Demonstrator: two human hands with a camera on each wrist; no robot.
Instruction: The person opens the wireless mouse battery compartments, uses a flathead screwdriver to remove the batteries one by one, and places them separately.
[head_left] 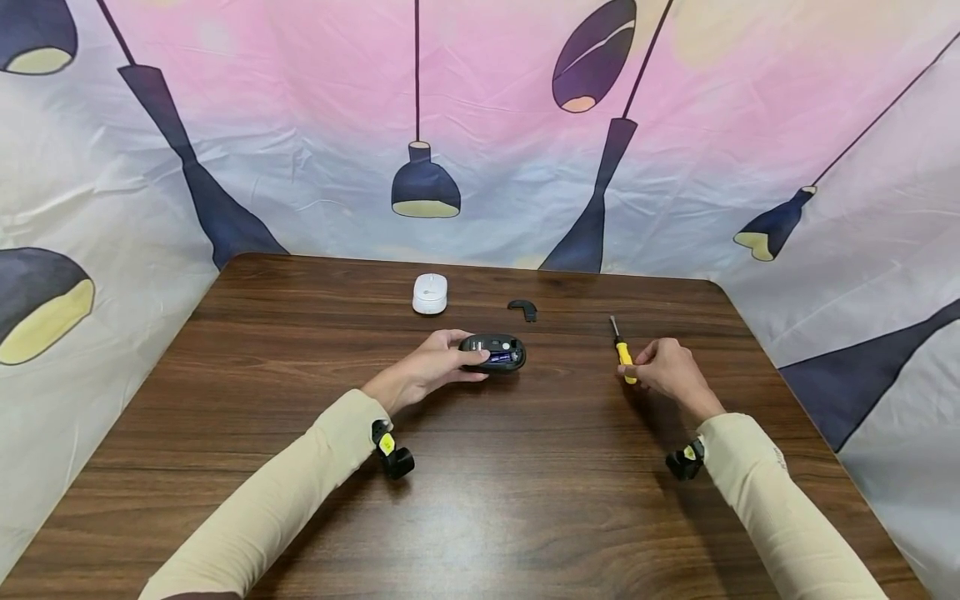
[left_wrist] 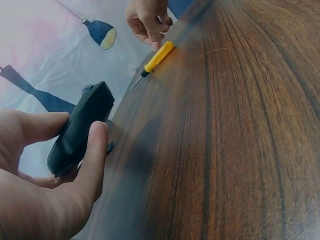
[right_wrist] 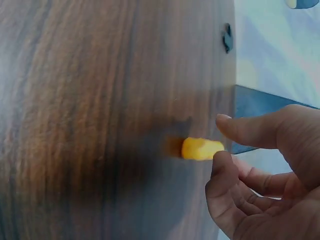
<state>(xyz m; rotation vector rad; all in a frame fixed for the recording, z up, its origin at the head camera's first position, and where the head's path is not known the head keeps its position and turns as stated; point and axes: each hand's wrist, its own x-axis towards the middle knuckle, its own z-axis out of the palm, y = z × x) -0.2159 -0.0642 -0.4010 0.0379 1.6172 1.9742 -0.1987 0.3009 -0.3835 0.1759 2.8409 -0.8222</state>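
Observation:
My left hand [head_left: 429, 367] grips a black computer mouse [head_left: 512, 342] above the table, thumb across its underside. The battery compartment is uncovered, with a dark blue battery [head_left: 501, 357] inside. In the left wrist view, the mouse [left_wrist: 82, 127] appears edge-on between thumb and fingers. At the right, a screwdriver [head_left: 625, 358] with a yellow handle lies on the table, its metal tip facing away. Around the handle's near end is my right hand [head_left: 670, 375]. The right wrist view shows that thumb and forefinger apart beside the yellow handle [right_wrist: 200, 149], not pinching it.
Beyond the held mouse lies a curved black battery cover [head_left: 523, 308]. A white mouse [head_left: 430, 294] stands farther back on the brown wooden table [head_left: 300, 333]. A printed cloth [head_left: 495, 167] hangs behind the table and along its sides.

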